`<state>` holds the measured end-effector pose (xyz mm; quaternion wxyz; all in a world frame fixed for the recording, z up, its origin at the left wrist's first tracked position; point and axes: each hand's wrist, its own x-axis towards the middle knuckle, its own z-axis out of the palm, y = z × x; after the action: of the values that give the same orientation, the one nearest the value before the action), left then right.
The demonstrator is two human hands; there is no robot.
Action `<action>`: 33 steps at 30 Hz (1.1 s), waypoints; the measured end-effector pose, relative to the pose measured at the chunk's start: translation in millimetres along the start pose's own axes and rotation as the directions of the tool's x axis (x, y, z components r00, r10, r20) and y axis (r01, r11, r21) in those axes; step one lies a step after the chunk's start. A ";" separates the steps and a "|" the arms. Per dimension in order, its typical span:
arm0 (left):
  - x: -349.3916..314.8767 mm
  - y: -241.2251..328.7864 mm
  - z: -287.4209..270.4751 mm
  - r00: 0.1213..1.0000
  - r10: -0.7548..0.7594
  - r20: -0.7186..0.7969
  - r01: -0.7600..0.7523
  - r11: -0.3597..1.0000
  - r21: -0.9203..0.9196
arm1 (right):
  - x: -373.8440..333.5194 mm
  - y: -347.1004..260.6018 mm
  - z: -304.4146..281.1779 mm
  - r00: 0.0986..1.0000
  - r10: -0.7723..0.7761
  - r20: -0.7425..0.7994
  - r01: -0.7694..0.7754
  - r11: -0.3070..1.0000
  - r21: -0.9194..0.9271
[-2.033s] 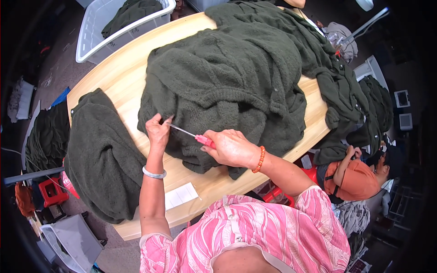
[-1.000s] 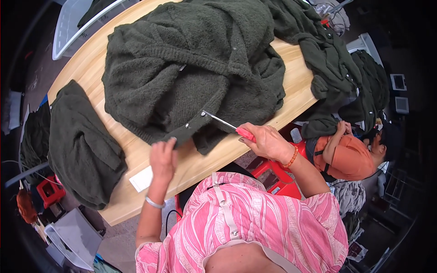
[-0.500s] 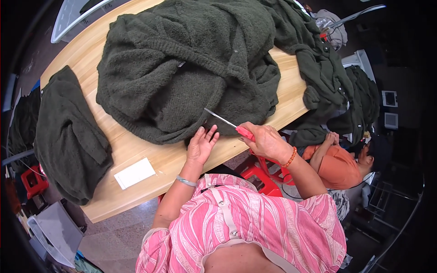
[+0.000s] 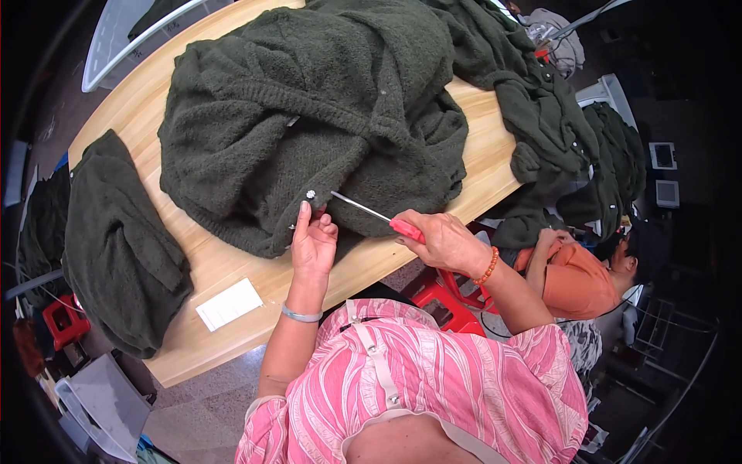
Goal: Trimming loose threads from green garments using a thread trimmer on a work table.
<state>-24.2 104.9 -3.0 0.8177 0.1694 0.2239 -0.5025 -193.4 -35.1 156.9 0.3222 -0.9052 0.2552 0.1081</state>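
Observation:
A dark green knitted cardigan [image 4: 309, 155] lies heaped across the wooden table. At its near edge, my left hand [image 4: 313, 241] is closed on the knit, fingers curled and one fingertip just below a shiny pale button [image 4: 311, 195]. My right hand [image 4: 448, 241] grips the red handle of a tool with a long thin metal shaft [image 4: 362, 206]. Its tip points left over the cardigan, a short way right of the button. Whether the tool is a screwdriver or closed scissors I cannot make out.
A white card [image 4: 229, 305] lies on the wooden table [image 4: 209, 352]. Another dark green garment [image 4: 124, 247] hangs over the left edge. More knitwear [image 4: 541, 116] is at the right, near a seated person in orange [image 4: 576, 280]. Red stools [image 4: 448, 315] stand under the near edge.
My left hand has moved left and up, its spread fingers now curled at the cardigan's edge. The pale button has come into sight. The tool has shifted slightly left.

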 end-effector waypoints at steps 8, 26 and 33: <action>7.9 12.4 8.4 0.970 0.241 -0.002 -0.236 0.951 0.197 | 12.7 -10.2 -3.5 0.998 -0.001 0.069 0.005 0.998 -0.067; -3.5 33.3 -28.1 0.984 0.158 0.087 -0.170 0.974 0.151 | 27.1 -33.0 1.7 0.991 0.022 0.135 -0.014 0.998 -0.061; -14.5 45.9 -48.9 0.973 0.205 0.106 -0.167 0.943 -0.286 | 35.6 -39.8 19.4 0.984 -0.065 0.169 0.075 0.996 -0.054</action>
<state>1.8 160.4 -34.0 0.8904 0.0402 0.2189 -0.3972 -142.7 -10.4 150.2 0.3187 -0.9106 0.1921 0.1798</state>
